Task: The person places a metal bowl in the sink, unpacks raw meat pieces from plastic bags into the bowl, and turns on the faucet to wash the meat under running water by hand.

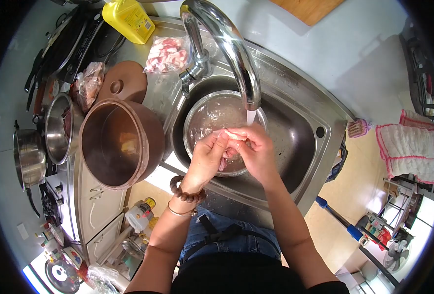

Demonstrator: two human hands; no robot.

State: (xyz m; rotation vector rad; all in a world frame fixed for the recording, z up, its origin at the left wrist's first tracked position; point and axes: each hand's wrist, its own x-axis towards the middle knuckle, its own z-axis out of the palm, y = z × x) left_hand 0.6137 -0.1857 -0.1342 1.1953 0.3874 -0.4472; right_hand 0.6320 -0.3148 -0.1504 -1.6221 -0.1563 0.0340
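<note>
My left hand (208,156) and my right hand (257,153) are together above a metal bowl (188,117) in the sink. Between their fingers is a piece of pale pink raw meat (234,143), partly hidden by the fingers. Both hands are closed on it. Water runs from the curved chrome faucet (249,73) just behind my right hand. Cloudy water with bubbles fills the bowl. More pink meat shows below my fingers, but I cannot tell whether it is the same piece. A beaded bracelet circles my left wrist.
Left of the sink stands a deep brown clay pot (151,142) with pale pieces inside; its lid (129,78) lies behind. A bag of raw meat (167,55) and a yellow jug (129,20) are at the back. Farther left are a steel bowl (55,142) and saucepan (30,157).
</note>
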